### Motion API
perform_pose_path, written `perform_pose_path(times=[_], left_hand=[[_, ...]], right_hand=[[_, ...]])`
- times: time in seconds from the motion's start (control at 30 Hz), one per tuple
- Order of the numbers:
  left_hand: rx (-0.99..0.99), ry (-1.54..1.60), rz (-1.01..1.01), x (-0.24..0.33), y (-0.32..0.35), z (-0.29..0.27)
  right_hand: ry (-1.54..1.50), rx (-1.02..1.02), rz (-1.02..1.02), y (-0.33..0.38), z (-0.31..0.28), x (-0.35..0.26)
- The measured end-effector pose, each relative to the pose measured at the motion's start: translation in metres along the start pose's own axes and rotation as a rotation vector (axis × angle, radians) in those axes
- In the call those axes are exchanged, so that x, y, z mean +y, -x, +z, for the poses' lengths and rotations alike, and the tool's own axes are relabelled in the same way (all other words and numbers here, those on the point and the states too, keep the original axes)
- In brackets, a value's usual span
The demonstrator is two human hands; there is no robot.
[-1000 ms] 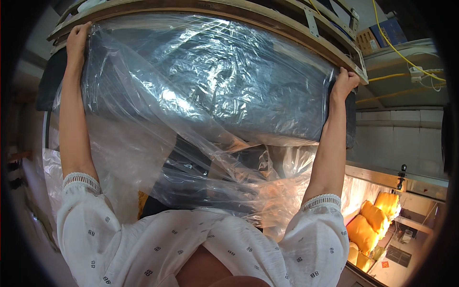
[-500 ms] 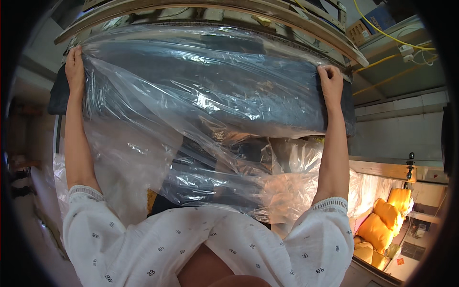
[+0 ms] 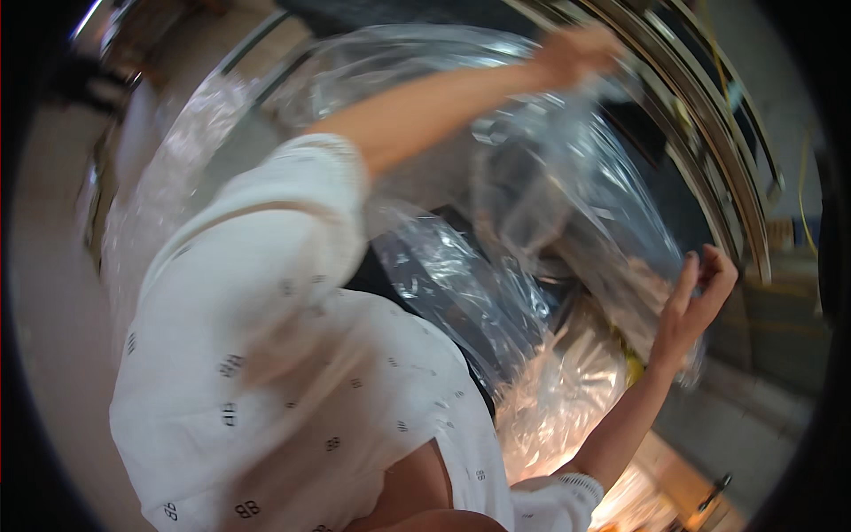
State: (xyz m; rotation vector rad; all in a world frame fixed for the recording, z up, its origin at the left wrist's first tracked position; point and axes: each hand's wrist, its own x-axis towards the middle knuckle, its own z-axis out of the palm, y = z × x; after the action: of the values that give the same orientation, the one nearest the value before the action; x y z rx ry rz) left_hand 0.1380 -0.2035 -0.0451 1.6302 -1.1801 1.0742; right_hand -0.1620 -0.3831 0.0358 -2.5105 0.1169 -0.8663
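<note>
A large clear plastic sheet (image 3: 532, 191) hangs in loose folds in front of me, bunched toward its upper right. My left hand (image 3: 576, 58), blurred by motion, reaches across to the far side; its fingers look closed on the gathered sheet, which trails down from them. Lower and to the right, my right hand (image 3: 696, 301) is raised beside the sheet's right edge. Its thumb and curled fingers stand apart, and I see nothing between them. Dark material (image 3: 634, 133) shows behind and through the plastic.
Long rails (image 3: 709, 160) curve along the far right side. More crumpled clear plastic (image 3: 567, 399) lies below, lit warmly. Another clear sheet (image 3: 168, 168) hangs at the left. A yellow cable (image 3: 805, 195) runs down at the right.
My view has turned. The left hand has swung from the far left across toward the right, drawing the sheet with it into a bunch. My right hand has come off the sheet's edge and opened.
</note>
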Motion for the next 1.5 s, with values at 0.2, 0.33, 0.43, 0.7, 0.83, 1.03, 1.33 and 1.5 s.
perform_pose_path(times=[0.2, 0.33, 0.43, 0.7, 0.83, 1.03, 1.33, 1.5], left_hand=[[-0.306, 0.351, -0.029, 0.092, -0.030, 0.048], [-0.105, 0.159, -0.119, 0.132, 0.001, -0.072], [-0.169, -0.051, -0.175, 0.126, 0.087, -0.186], [-0.368, -0.743, -0.742, 0.019, 0.295, -0.363], [-0.478, -0.268, -1.174, 0.011, 0.311, -0.383], [-0.307, -0.013, -1.341, 0.098, 0.165, -0.375], [-0.053, 0.892, -1.151, 0.140, 0.100, -0.336], [-0.348, 1.325, -0.972, 0.192, 0.065, -0.278]], right_hand=[[0.132, -0.495, -0.296, 0.009, 0.063, -0.047], [0.322, -0.439, -0.222, 0.016, 0.050, 0.048], [0.292, -0.422, -0.160, 0.019, 0.034, 0.076], [0.286, -0.422, -0.134, -0.015, 0.035, 0.128], [0.290, -0.312, -0.098, -0.036, 0.047, 0.089], [-0.190, -0.554, -0.051, 0.039, 0.086, -0.083], [-0.273, -0.837, 0.237, 0.032, 0.097, -0.088], [-0.233, 0.254, 0.338, -0.079, -0.165, 0.112]])
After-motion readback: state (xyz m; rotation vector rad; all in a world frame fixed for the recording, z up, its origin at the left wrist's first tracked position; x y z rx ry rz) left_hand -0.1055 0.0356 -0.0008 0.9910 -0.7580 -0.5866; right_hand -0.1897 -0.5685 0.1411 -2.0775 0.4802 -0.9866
